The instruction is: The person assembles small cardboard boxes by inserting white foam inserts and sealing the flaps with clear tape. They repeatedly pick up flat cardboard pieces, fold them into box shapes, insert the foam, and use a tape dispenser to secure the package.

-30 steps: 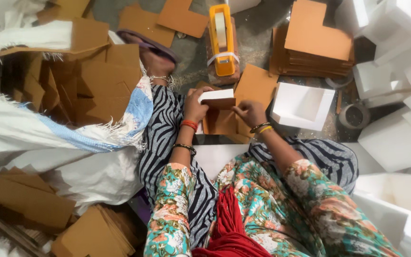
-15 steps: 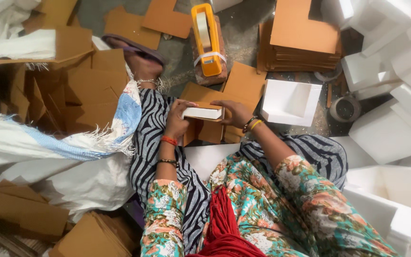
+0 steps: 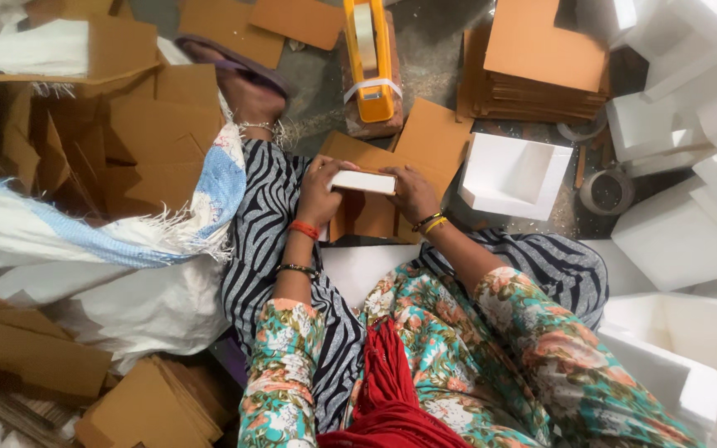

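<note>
Gripping the white box [image 3: 363, 181] by its ends — left hand [image 3: 319, 192], right hand [image 3: 412, 192] — cardboard sheets [image 3: 425, 141] crowding beneath.

White box piece held over brown card

The flat white box piece [image 3: 363, 181] lies level at centre, gripped at both ends, touching the brown card [image 3: 375, 211] beneath it.

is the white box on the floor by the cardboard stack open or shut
Open. The white box shows its bare inside walls and floor, with no lid over it. It sits beside the cardboard stack, untouched by either hand.
</note>
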